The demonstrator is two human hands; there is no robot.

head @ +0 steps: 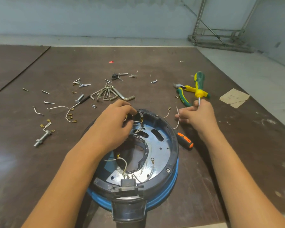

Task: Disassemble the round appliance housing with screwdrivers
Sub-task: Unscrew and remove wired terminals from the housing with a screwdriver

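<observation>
Nearest to us is the black handle lug of the round housing (171, 145), which sits on the desk (220, 153) between our two forearms, blue band below and open metal plate facing up. The left hand (115, 122) reaches over the housing's far rim with its fingers curled, pinching the black terminal block (139, 116) seated there. The right hand (199, 116), just right of that rim and clear of it, is closed around the metal shaft of the green-and-yellow screwdriver (199, 83), whose handle points away from us. A loose white wire (178, 119) runs past its fingers; we cannot tell whether they hold it.

Edges and room: the orange-and-black screwdriver (185, 140) lies against the housing's right side, under the right wrist. The pliers (183, 96) lie just beyond the right hand. Beyond the left hand lie the hex keys (112, 94), with scattered screws (80, 83) farther out. Left of the left hand lie cut wire leads (69, 116) and a long bolt (42, 139). Bare desk opens right of the right forearm, out to a cardboard scrap (234, 97) at the desk's right edge.

Surface and room: the desk is dark brown board, scuffed and glossy. Beyond its far edge lie a pale floor (253, 68), a pale blue wall (105, 17) and a metal frame (220, 35) in the right corner.
</observation>
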